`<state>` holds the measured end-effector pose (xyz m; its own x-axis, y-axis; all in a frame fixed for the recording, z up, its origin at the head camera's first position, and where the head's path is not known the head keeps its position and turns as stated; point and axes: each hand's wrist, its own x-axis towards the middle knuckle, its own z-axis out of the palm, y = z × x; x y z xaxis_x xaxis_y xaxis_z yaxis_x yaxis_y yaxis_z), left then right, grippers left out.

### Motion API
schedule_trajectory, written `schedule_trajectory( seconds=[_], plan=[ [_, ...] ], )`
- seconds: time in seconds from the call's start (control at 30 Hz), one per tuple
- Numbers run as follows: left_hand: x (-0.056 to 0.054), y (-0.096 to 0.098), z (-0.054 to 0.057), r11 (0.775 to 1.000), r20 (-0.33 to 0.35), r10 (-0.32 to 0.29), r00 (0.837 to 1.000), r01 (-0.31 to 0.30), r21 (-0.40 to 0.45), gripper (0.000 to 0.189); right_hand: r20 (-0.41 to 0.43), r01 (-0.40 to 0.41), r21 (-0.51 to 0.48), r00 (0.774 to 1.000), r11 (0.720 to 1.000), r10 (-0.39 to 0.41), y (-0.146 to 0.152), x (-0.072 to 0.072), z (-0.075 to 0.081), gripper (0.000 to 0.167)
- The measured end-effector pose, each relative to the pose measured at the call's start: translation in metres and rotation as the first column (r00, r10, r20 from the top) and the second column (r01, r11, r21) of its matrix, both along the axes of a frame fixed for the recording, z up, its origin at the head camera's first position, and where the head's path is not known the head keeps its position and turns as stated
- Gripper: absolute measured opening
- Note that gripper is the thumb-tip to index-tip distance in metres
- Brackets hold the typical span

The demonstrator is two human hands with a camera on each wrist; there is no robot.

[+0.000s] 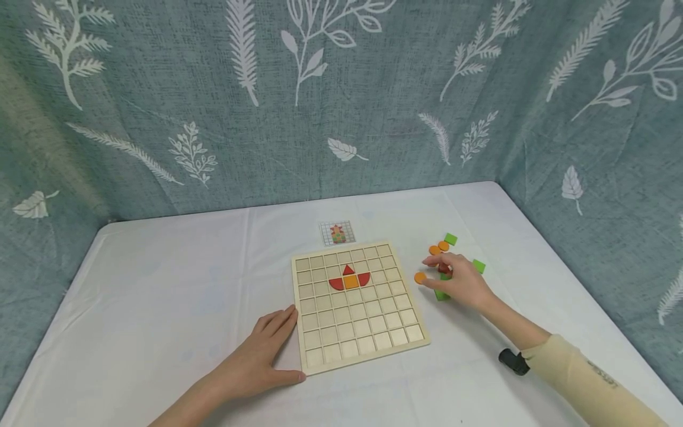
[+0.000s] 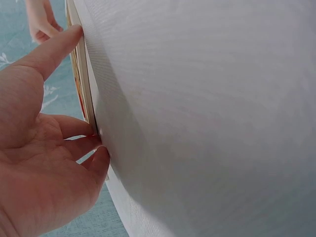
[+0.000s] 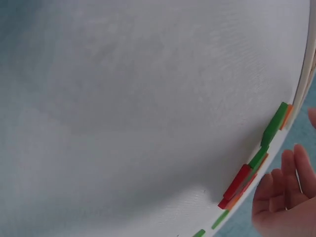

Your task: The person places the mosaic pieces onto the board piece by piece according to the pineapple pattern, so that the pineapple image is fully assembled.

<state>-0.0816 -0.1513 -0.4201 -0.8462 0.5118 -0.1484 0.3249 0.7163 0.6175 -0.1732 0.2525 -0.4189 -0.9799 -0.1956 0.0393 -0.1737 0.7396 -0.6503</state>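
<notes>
A wooden grid board lies on the white table. On it sit a red triangle, an orange square and two red quarter-round pieces. My left hand touches the board's left edge with its fingertips, its thumb at the near left corner; the left wrist view shows this contact too. To the right of the board my right hand hovers over loose pieces, fingers apart from the thumb. Its thumb tip is beside an orange disc. Red pieces and green pieces lie below, partly hidden in the head view.
Beyond the board lies a small pattern card. More orange discs and green squares are scattered past the right hand. A black cylindrical object is at the right sleeve. Patterned curtains surround the table's back and sides.
</notes>
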Motion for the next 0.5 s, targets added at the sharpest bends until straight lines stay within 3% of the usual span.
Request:
schedule_trajectory(
  seconds=[0.27, 0.5],
  plan=[
    [0.0003, -0.0009, -0.0014, 1.0, -0.024, -0.004, 1.0, 0.004, -0.001, 0.103, -0.039, -0.04, 0.076, 0.998, 0.996, 0.044, 0.0012, -0.0037, -0.005, 0.035],
    [0.0008, -0.0006, -0.0015, 1.0, -0.029, -0.002, 1.0, 0.002, -0.004, 0.103, -0.027, -0.055, 0.102, 0.998, 0.993, 0.058, -0.0016, -0.0053, -0.0058, 0.031]
  ],
)
